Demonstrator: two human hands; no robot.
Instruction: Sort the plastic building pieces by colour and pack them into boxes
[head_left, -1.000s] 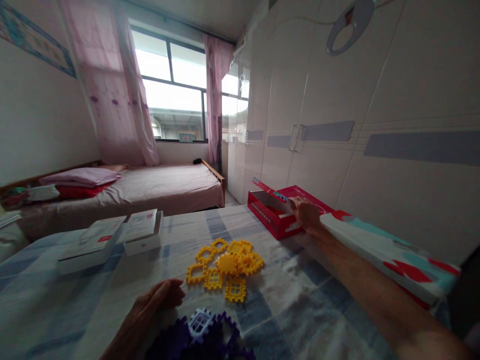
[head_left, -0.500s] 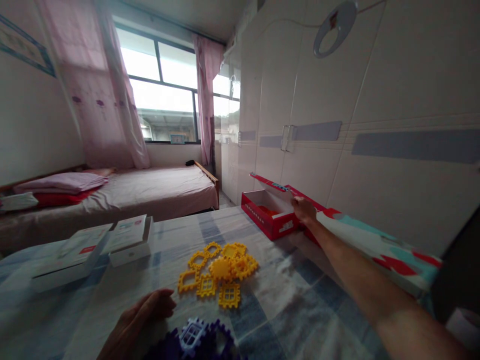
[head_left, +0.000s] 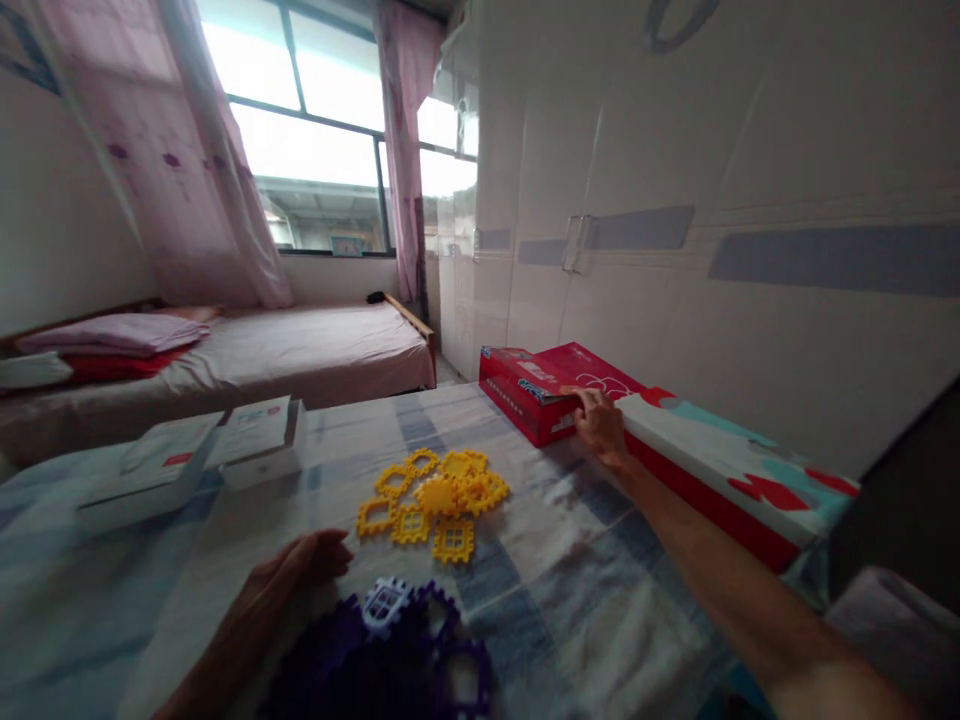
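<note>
My right hand (head_left: pixel 598 428) reaches far across the table and its fingers press on the lid of a long red box (head_left: pixel 675 450), which lies closed along the wall. My left hand (head_left: pixel 289 580) rests near the front edge with its fingers curled, beside a pile of purple interlocking plastic tiles (head_left: pixel 405 660). A heap of yellow tiles (head_left: pixel 435 495) of the same kind lies in the middle of the blue-checked tablecloth (head_left: pixel 570 600).
Two white boxes (head_left: pixel 195 455) sit at the table's left. Behind it are a bed with pink sheets (head_left: pixel 285 360), a window with pink curtains and a white wardrobe (head_left: pixel 675 200) close to the right edge.
The red box's end lid was up; my right hand has brought it down and the box is now closed. The view has tilted down. My left hand stayed put.
</note>
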